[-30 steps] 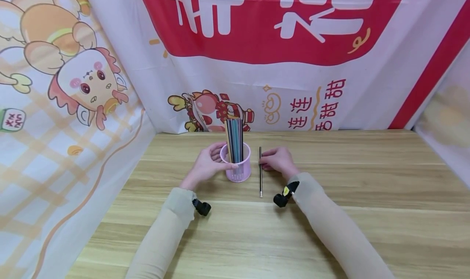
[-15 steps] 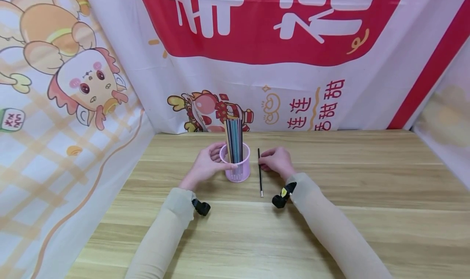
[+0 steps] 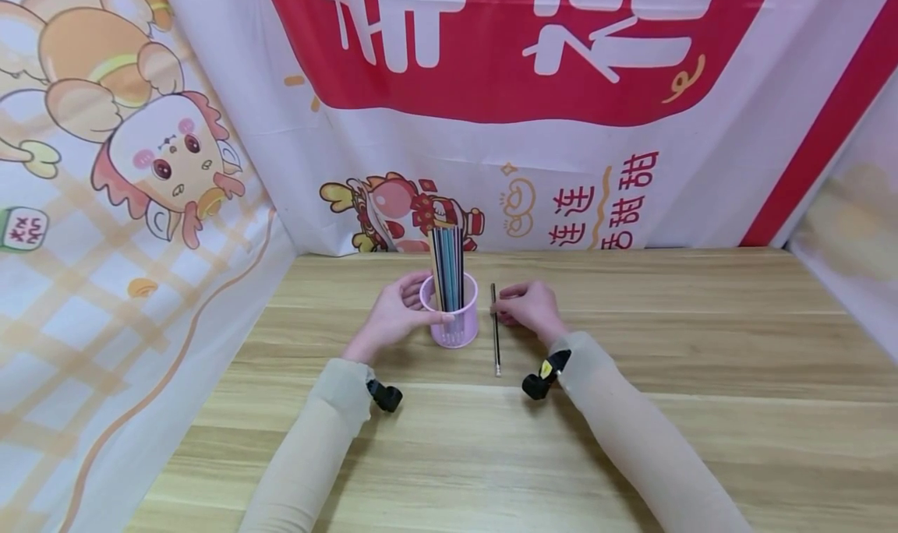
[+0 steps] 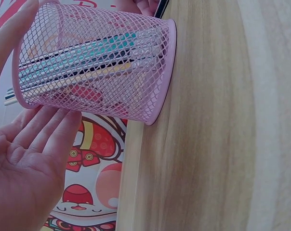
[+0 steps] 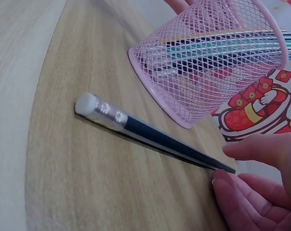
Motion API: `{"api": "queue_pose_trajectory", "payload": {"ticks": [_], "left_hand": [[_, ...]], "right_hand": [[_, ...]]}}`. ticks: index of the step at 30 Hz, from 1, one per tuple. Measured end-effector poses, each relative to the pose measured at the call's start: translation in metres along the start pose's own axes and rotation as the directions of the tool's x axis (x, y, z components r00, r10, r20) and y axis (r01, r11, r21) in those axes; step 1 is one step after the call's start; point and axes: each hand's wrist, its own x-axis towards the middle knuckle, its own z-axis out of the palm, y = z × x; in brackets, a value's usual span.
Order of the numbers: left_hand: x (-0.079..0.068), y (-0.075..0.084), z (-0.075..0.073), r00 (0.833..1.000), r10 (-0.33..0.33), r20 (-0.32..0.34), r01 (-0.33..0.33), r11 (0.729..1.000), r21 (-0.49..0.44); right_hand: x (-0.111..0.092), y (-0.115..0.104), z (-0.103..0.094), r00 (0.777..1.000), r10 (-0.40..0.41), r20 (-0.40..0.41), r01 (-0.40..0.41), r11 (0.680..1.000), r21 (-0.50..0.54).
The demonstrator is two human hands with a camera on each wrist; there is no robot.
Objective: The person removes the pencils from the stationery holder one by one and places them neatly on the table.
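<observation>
A pink mesh pen holder (image 3: 468, 332) stands upright on the table, holding a bundle of pencils (image 3: 450, 268) with their eraser ends down. My left hand (image 3: 395, 315) grips the holder, thumb across the near side and fingers (image 4: 49, 130) behind it. Just right of the holder, a dark pencil (image 3: 496, 350) lies on the wood, its white eraser pointing towards me. My right hand (image 3: 531, 308) has thumb and fingertips (image 5: 223, 179) around the far part of this pencil. In the right wrist view the pencil (image 5: 157, 139) is flat on the table along its length.
The wooden table (image 3: 449, 455) runs back to a printed curtain (image 3: 393, 143) just behind the pen holder. A patterned cloth (image 3: 161, 299) hangs along the left side, and a pale cloth (image 3: 852, 229) closes off the right.
The loose pencil has shifted slightly left with my right fingertips and rolled a little. My left hand and the pen holder have hardly moved.
</observation>
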Motion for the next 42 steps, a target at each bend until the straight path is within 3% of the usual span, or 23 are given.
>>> {"api": "queue_pose_trajectory", "payload": {"ticks": [15,26,42], "left_hand": [[-0.001,0.0,0.001,1.0,0.021,-0.009,-0.021,1.0,-0.002],[-0.001,0.001,0.0,1.0,0.003,0.014,-0.003,1.0,-0.005],[-0.001,0.0,0.0,1.0,0.022,-0.002,-0.022,1.0,0.016]], "right_hand": [[-0.012,-0.017,-0.019,0.999,-0.054,-0.005,0.054,0.996,0.075],[-0.02,-0.037,-0.025,0.979,-0.202,-0.018,0.2,0.945,0.259],[-0.025,-0.057,-0.017,0.979,-0.203,0.032,0.193,0.962,0.191]]}}
